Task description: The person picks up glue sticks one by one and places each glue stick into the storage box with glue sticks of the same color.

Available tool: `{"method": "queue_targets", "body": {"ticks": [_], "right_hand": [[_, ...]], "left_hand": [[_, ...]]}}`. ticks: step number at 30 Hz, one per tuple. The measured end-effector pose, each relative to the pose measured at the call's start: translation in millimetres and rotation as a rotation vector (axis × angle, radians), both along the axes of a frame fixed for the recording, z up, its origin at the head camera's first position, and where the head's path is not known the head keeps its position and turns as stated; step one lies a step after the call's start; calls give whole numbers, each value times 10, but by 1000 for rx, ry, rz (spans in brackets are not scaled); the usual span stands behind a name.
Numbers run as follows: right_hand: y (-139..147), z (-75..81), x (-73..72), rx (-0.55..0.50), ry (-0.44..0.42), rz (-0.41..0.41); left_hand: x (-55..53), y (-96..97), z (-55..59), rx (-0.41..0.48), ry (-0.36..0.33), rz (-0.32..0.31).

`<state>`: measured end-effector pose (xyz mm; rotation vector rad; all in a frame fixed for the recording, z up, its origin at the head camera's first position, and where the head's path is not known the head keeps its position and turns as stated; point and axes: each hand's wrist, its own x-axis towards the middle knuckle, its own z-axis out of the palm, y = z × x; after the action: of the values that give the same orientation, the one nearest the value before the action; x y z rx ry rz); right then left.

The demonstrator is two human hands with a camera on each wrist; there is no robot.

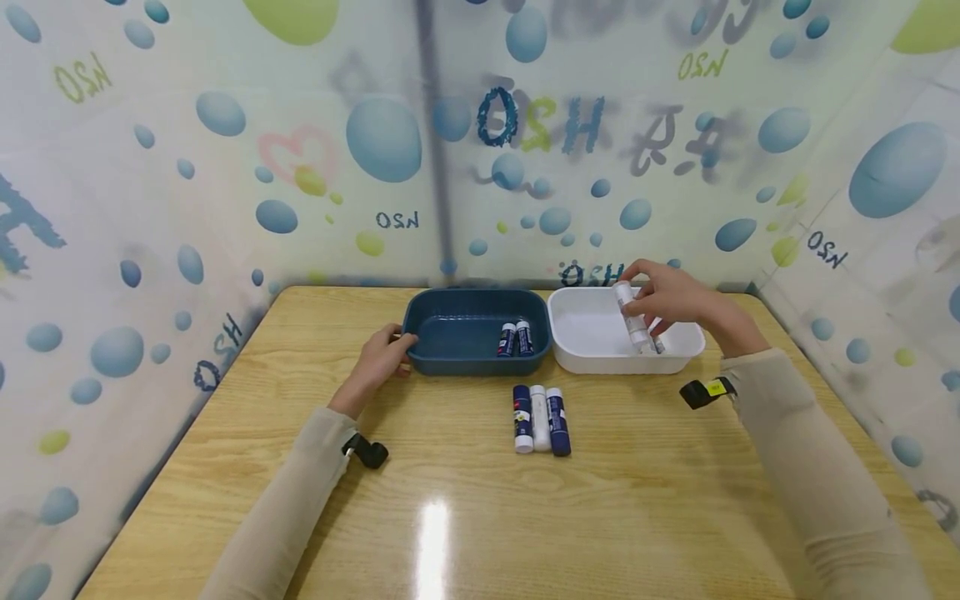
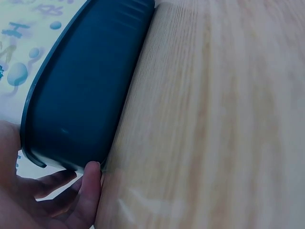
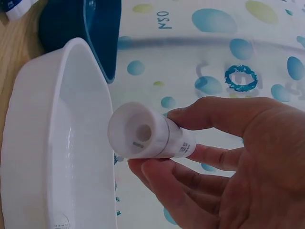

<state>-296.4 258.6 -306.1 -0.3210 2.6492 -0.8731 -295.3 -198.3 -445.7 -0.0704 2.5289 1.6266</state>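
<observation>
My right hand (image 1: 667, 296) pinches a white glue stick (image 3: 147, 131) between thumb and fingers, above the white bin (image 1: 588, 362). The tube's hollow end faces the right wrist camera. Below that hand, white glue sticks (image 1: 657, 342) lie in the bin, partly hidden, so I cannot tell how many. At the left end of the dark blue bin (image 1: 465, 365), my left hand (image 1: 378, 357) grips the end wall, thumb at the rim and fingers against the outside. Two navy glue sticks (image 1: 515, 339) lie at the blue bin's right side.
On the wooden table (image 1: 420, 433), a navy-and-white glue stick (image 1: 522, 419), a white one (image 1: 540, 418) and another navy one (image 1: 558, 422) lie side by side in front of the bins. The two bins stand end to end against the patterned curtain (image 1: 375, 250).
</observation>
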Motion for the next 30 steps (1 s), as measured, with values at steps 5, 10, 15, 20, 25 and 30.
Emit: {"method": "queue_targets", "body": {"ticks": [5, 10, 15, 20, 25, 30], "right_hand": [[47, 13, -130, 22, -12, -14], [48, 58, -234, 41, -19, -18], [22, 75, -333, 78, -31, -34], [7, 55, -455, 97, -46, -35], [11, 26, -577, 134, -119, -36], [6, -18, -664, 177, -173, -10]], "left_hand": [[5, -4, -7, 4, 1, 5], [-1, -6, -25, 2, 2, 7], [0, -4, -30, 2, -2, 12], [-6, 1, -37, 6, -2, 16], [-9, 12, -32, 10, -5, 15], [-3, 9, -19, 7, -3, 17]]}}
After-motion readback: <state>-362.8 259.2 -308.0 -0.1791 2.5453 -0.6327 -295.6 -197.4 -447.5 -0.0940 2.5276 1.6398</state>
